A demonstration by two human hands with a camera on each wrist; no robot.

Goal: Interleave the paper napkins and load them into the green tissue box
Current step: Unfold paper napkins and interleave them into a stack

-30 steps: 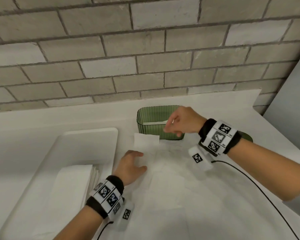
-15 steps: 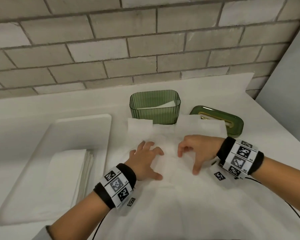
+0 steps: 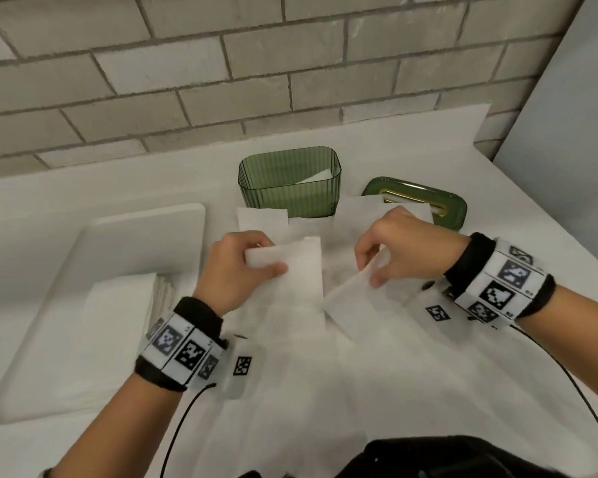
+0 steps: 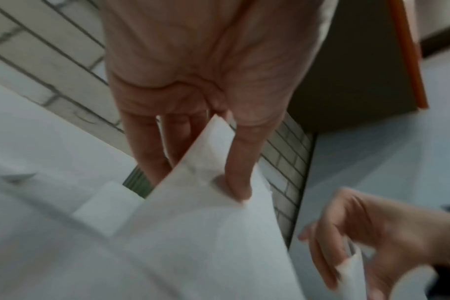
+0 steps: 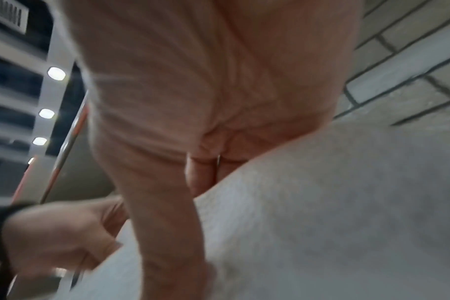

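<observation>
Head view: left hand [image 3: 237, 270] pinching the near-left edge of a folded napkin [image 3: 290, 270], thumb lying on top, fingers curling underneath. Right hand [image 3: 399, 250] pinching the raised corner of a second napkin [image 3: 356, 301], lifting it off the counter [image 3: 83, 188], thumb and forefinger closing on the paper. Green tissue box [image 3: 290, 191] standing open just beyond both hands, white paper showing inside. Green lid [image 3: 442, 201] lying beyond the right hand, beside the box, partly covered by loose napkins [image 3: 356, 208]. White tray [image 3: 94, 236] sitting to the outside of the left hand, carrying a napkin stack [image 3: 118, 305] near the left wrist. More sheets spreading under and in front of both hands.

Left wrist view: left thumb pressing down on the napkin [image 4: 206, 213], fingers [image 4: 147, 146] curling behind it; right hand [image 4: 368, 239] showing blurred at lower right, gripping a paper edge.

Right wrist view: right hand [image 5: 188, 142] filling the frame, fingers closing on white paper [image 5: 321, 213]; left hand [image 5: 59, 235] appearing at lower left, blurred, clenching on paper.
</observation>
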